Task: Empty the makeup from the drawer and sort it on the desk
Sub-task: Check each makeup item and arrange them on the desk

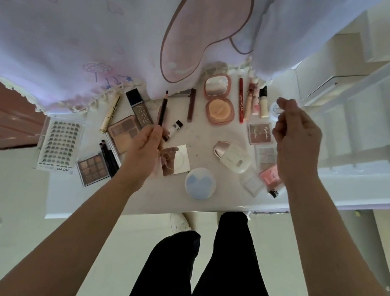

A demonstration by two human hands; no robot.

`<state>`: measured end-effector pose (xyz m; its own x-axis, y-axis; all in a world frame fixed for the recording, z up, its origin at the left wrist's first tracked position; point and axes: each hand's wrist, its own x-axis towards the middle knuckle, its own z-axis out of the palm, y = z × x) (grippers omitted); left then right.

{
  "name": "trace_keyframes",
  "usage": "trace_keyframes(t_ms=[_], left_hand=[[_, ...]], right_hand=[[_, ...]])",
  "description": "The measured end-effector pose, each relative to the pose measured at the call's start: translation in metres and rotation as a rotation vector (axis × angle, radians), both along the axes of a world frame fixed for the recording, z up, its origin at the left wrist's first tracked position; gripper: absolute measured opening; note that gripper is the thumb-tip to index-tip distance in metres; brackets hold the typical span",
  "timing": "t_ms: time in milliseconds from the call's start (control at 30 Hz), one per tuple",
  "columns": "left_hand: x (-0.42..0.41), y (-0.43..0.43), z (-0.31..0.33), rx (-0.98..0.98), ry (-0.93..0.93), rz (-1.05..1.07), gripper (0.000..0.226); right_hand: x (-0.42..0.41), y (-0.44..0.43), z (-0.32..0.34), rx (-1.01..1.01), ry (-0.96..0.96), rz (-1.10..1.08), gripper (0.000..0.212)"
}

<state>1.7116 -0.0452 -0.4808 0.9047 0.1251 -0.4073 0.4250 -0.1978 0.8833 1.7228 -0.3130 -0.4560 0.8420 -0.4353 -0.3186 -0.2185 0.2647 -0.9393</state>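
White surface (203, 134) found well covered with makeup, loosely grouped: palettes (121, 136) and lash tray (60, 143) at left, open compact (219, 99) and lip tubes (240, 99) at upper centre. At centre-left, brown pencil (163, 108) held upright, pinched by left hand (144, 141) fingers, not yet laid down. Right hand (296, 133) raised beside drawer (370, 115) at right; fingers curled, anything held cannot be told. Drawer interior not legible. Judged: emptying largely done, sorting unfinished. Printed cloth (80, 35) overhangs upper edge, crowding items.

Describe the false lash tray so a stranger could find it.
Look at the white desk and go to its far left edge. The lash tray lies flat there, left of a small brown eyeshadow palette. Only it shows rows of dark lashes on white.
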Motion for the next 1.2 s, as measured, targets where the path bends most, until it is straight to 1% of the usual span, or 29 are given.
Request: trace_keyframes(t_ms=[67, 100, 167, 267, 333, 400, 433, 533, 633, 667, 733, 833, 867, 967, 1000, 1033, 1100, 1133, 1200], left_hand=[[0.005, -0.010, 0.002, -0.068, -0.009, 0.134, 0.022], [0.008, -0.016, 0.003, -0.133, -0.001, 0.197, 0.018], [0.015, -0.026, 0.003, -0.333, 0.070, 0.320, 0.014], [0.023, -0.036, 0.001, -0.684, 0.177, 0.474, 0.027], [0.026, -0.039, -0.001, -0.773, 0.195, 0.521, 0.035], [0.027, -0.042, -0.002, -0.779, 0.204, 0.529, 0.035], [0.027, -0.043, -0.001, -0.775, 0.207, 0.529, 0.030], [0.026, -0.048, 0.002, -0.754, 0.220, 0.528, 0.012], [0.024, -0.053, 0.002, -0.730, 0.219, 0.500, 0.010], [0.024, -0.054, 0.002, -0.713, 0.218, 0.488, 0.011], [0.022, -0.058, 0.000, -0.683, 0.209, 0.468, 0.021], [0.021, -0.062, -0.004, -0.677, 0.180, 0.450, 0.045], [0.021, -0.064, -0.004, -0.672, 0.183, 0.443, 0.045], [0.021, -0.070, 0.000, -0.625, 0.217, 0.411, 0.017], [0.021, -0.072, 0.001, -0.615, 0.225, 0.404, 0.011], [0.021, -0.073, 0.002, -0.605, 0.232, 0.399, 0.007], [0.020, -0.075, 0.002, -0.573, 0.243, 0.384, 0.011], [0.020, -0.076, 0.002, -0.543, 0.247, 0.360, 0.013], [0.021, -0.075, -0.002, -0.439, 0.243, 0.270, 0.008]], right_hand=[[-0.007, 0.016, -0.003, 0.027, 0.014, 0.035, 0.016], [-0.010, 0.024, -0.005, 0.036, 0.026, 0.042, 0.015], [-0.019, 0.040, -0.012, 0.037, 0.051, 0.069, 0.017], [-0.034, 0.056, -0.021, -0.022, 0.079, 0.162, 0.017], [-0.044, 0.062, -0.026, -0.096, 0.096, 0.231, 0.017], [-0.052, 0.066, -0.029, -0.143, 0.098, 0.286, 0.019], [-0.055, 0.067, -0.030, -0.146, 0.096, 0.302, 0.020], [-0.058, 0.069, -0.032, -0.149, 0.084, 0.278, 0.021], [-0.056, 0.067, -0.033, -0.166, 0.083, 0.256, 0.018], [-0.056, 0.066, -0.034, -0.164, 0.085, 0.251, 0.017], [-0.055, 0.064, -0.036, -0.162, 0.091, 0.243, 0.015], [-0.053, 0.059, -0.038, -0.181, 0.091, 0.254, 0.017], [-0.053, 0.056, -0.040, -0.181, 0.087, 0.258, 0.018], [-0.051, 0.052, -0.043, -0.194, 0.071, 0.264, 0.019], [-0.051, 0.050, -0.044, -0.201, 0.071, 0.267, 0.019], [-0.050, 0.049, -0.045, -0.199, 0.076, 0.274, 0.019], [-0.050, 0.044, -0.048, -0.232, 0.108, 0.318, 0.016], [-0.051, 0.041, -0.050, -0.299, 0.129, 0.370, 0.015], [-0.054, 0.034, -0.055, -0.483, 0.174, 0.536, 0.016]])
